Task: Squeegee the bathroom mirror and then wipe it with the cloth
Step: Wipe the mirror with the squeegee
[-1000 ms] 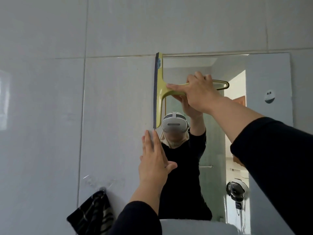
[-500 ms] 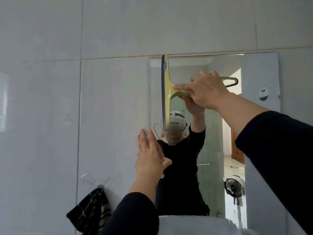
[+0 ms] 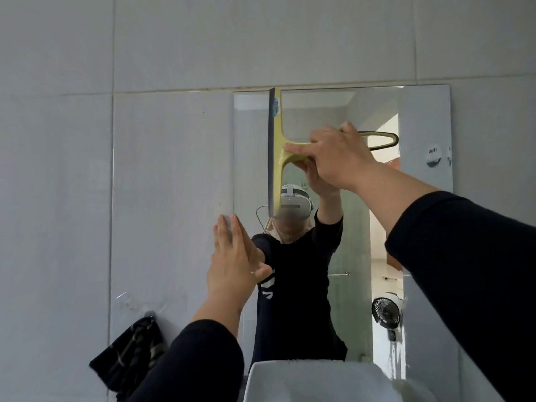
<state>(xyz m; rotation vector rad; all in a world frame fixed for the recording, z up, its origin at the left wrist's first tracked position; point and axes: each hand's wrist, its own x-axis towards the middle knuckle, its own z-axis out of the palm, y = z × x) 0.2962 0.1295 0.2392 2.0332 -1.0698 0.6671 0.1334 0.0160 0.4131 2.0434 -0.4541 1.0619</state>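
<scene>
Now R hand grips squeegee on mirror.

A home bathroom: pale grey wall tiles, a frameless mirror above a white basin, a dark cloth on a wall hook.

sink: cut by bottom edge | squeegee handle: partly hidden by right hand

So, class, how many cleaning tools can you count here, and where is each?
2. The squeegee is held on the mirror by the right hand; the cloth hangs from a wall hook, lower left. More may sit out of frame.
</scene>
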